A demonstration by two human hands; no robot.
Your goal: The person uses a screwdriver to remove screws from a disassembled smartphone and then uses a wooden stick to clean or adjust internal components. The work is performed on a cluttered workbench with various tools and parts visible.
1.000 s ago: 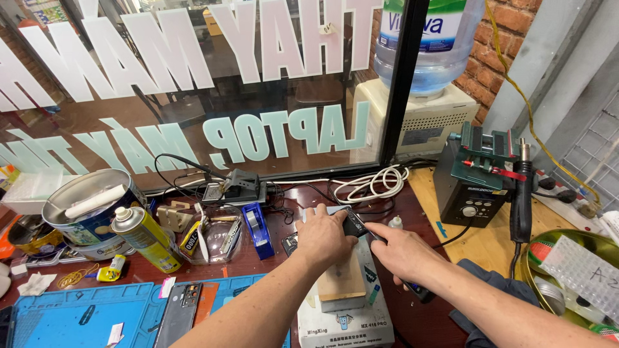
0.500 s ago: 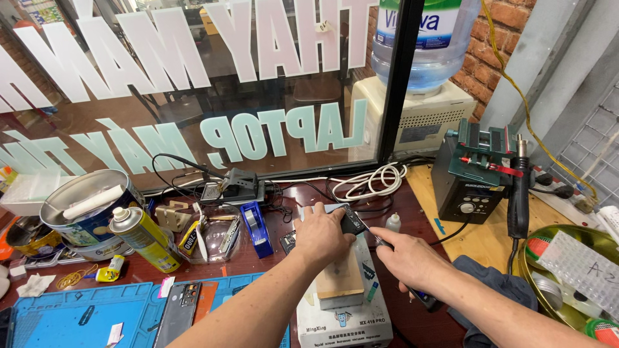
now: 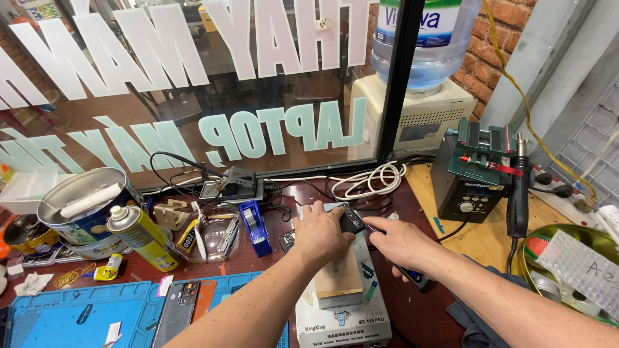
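At a cluttered repair bench, a person's left hand [image 3: 320,233] closes over a small black device [image 3: 352,222] resting at the far end of a white heating plate machine [image 3: 342,319], fingers curled around its near edge. The right hand [image 3: 398,243] meets it from the right, fingertips pinched on the device's right end, while a dark pen-shaped tool [image 3: 412,277] lies under the wrist; whether the hand grips that tool cannot be told. A tan wooden block [image 3: 340,281] sits on the machine's plate just below the left hand. Left of the machine stand a blue tape dispenser [image 3: 253,225], a yellow spray can [image 3: 142,237] and an open tin [image 3: 84,209]. A blue work mat [image 3: 71,316] carrying a dark phone [image 3: 175,312] lies to the machine's lower left. Right of the machine, a black hot-air station [image 3: 469,177] sits on a wooden board, its handle [image 3: 518,193] hanging alongside. Behind the machine, coiled white cable [image 3: 374,179] lies against the lettered window [image 3: 193,84].
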